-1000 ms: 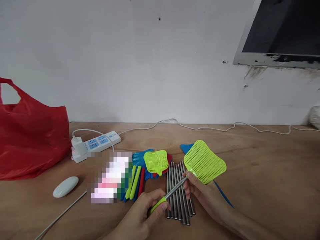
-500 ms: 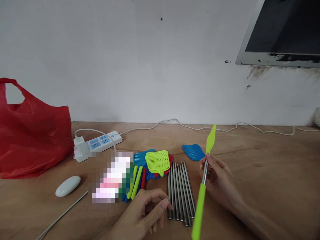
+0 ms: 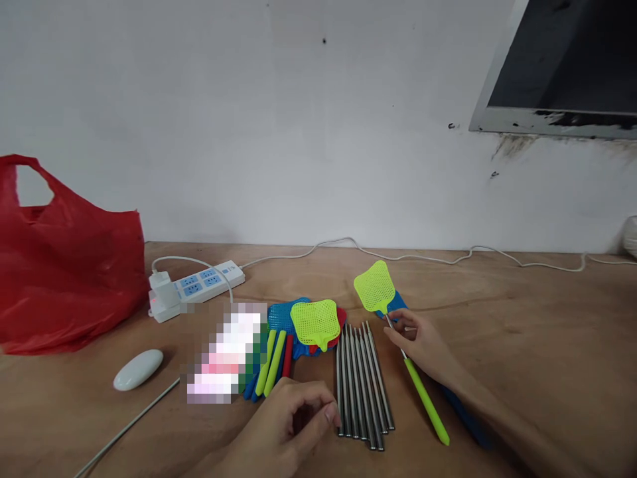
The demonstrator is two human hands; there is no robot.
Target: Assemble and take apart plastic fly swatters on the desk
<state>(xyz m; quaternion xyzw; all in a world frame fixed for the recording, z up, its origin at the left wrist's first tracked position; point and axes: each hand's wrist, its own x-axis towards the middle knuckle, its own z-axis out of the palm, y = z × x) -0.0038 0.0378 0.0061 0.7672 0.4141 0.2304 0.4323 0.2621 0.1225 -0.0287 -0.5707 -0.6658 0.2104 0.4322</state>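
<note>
My right hand (image 3: 423, 345) pinches the metal shaft of a lime-green fly swatter (image 3: 375, 287) just below its mesh head. The swatter lies low over the wooden table (image 3: 537, 332), its green handle (image 3: 426, 401) pointing toward me, on top of a blue swatter (image 3: 465, 418). My left hand (image 3: 288, 428) rests on the table with fingers curled and nothing visible in it, beside a row of several steel rods (image 3: 361, 382). A pile of green, blue and red swatter heads (image 3: 313, 323) and coloured handles (image 3: 273, 362) lies just beyond.
A red plastic bag (image 3: 64, 265) stands at the left. A white power strip (image 3: 194, 287) with its cord, a white oval object (image 3: 138, 369), a thin loose rod (image 3: 124, 428) and a blurred-out package (image 3: 223, 355) lie on the table. A dark framed panel (image 3: 562, 66) hangs upper right.
My left hand let go of the green handle. My right hand swung the assembled swatter away to the right and lowered it onto the blue swatter there.
</note>
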